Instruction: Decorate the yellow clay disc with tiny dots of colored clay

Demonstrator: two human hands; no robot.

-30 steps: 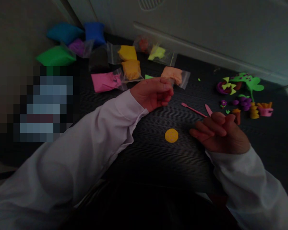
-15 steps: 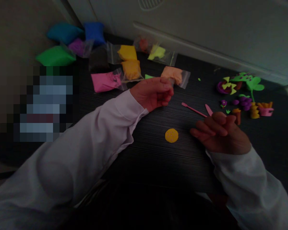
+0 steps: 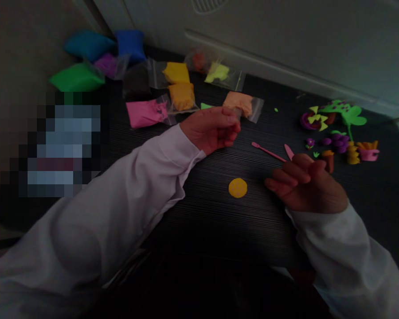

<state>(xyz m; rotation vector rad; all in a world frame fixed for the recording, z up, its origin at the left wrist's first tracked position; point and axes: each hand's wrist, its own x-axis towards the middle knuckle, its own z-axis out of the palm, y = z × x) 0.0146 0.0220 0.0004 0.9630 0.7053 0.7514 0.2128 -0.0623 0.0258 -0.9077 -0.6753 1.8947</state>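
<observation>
My left hand [image 3: 212, 129] rests on the dark table [image 3: 199, 217] with its fingers curled in, just in front of a bag of orange clay [image 3: 241, 104]; whether it holds anything is hidden. My right hand [image 3: 304, 185] lies at the right with thumb and forefinger pinched and the other fingers stretched left; what it pinches is too small to make out. Between the hands lies a flat yellow clay disc [image 3: 237, 188]. Two pink plastic tools [image 3: 268, 152] lie just beyond my right hand.
Bags of coloured clay lie at the back left: pink [image 3: 146, 112], yellow [image 3: 176, 72], green [image 3: 76, 77], blue [image 3: 131, 44]. Small finished clay figures [image 3: 339, 130] stand at the right. A pale wall panel [image 3: 286, 40] runs behind the table.
My right hand has shifted very slightly; the left hand and the clay disc have stayed put.
</observation>
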